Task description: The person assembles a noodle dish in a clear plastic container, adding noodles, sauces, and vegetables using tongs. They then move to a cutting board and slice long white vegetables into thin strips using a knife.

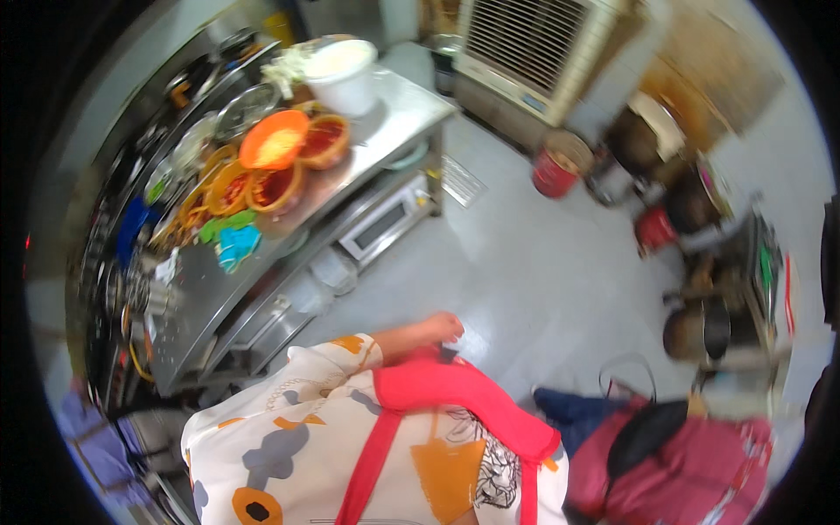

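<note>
My left hand [446, 328] is held in front of my body over the floor, its fingers curled. Blur hides whether anything is in it. Just below it is the red apron [453, 384] over my patterned white shirt. My right hand is out of view. The steel table [407, 105] at the upper left holds a white bucket [341, 82], an orange bowl [274, 141] of pale yellow food, and several orange tubs, some with red contents. Green [226, 225] and blue [237, 246] cloths lie beside the tubs.
An air cooler [525, 46] stands at the top. A red bucket [556, 167] and several pots line the right side. A person in maroon [682, 459] is close at the lower right; another person in purple [98, 446] is at the lower left. The table has a lower shelf.
</note>
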A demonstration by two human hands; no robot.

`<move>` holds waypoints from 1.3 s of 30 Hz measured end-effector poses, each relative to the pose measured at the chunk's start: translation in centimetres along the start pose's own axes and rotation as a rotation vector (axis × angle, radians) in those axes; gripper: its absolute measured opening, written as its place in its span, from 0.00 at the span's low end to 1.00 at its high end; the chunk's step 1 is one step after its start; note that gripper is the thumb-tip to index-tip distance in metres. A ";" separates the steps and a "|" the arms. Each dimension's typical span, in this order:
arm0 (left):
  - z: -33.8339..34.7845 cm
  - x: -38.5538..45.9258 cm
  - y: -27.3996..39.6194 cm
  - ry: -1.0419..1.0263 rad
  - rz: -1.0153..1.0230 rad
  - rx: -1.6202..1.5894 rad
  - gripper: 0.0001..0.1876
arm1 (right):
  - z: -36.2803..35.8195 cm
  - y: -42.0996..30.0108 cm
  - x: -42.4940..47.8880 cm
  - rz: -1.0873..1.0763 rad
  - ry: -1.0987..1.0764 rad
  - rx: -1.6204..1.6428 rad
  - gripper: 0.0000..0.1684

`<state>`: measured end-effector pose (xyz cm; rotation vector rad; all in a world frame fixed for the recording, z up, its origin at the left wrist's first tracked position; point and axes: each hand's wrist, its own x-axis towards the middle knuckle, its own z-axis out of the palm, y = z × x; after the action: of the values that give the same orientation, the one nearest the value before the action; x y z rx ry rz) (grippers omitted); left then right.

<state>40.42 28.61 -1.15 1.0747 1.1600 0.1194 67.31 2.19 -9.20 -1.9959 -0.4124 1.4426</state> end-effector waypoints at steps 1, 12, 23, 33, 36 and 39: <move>-1.0 0.1 -1.0 0.029 -0.015 -0.022 0.13 | 0.2 -1.9 1.4 -0.008 -0.019 -0.022 0.26; -7.2 12.2 1.8 0.079 -0.082 -0.217 0.07 | -0.7 -17.6 17.9 0.040 -0.119 -0.259 0.16; -13.8 24.9 21.2 0.322 0.109 -0.350 0.10 | -11.1 -34.6 36.6 -0.856 -0.264 -1.447 0.10; -22.1 33.4 30.5 0.410 -0.011 -0.281 0.12 | 4.6 -65.5 53.4 -0.469 -0.452 -0.135 0.09; -25.5 38.7 30.3 0.405 -0.004 -0.601 0.11 | 8.6 -70.3 55.3 -0.568 -0.563 -0.340 0.08; -29.0 41.4 37.2 0.383 -0.026 -0.594 0.12 | 6.6 -72.4 57.0 -0.426 -0.444 -0.636 0.12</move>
<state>52.27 90.25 -1.74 0.5169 1.3604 0.6308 89.06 91.92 -5.01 -1.8360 -1.5507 1.5803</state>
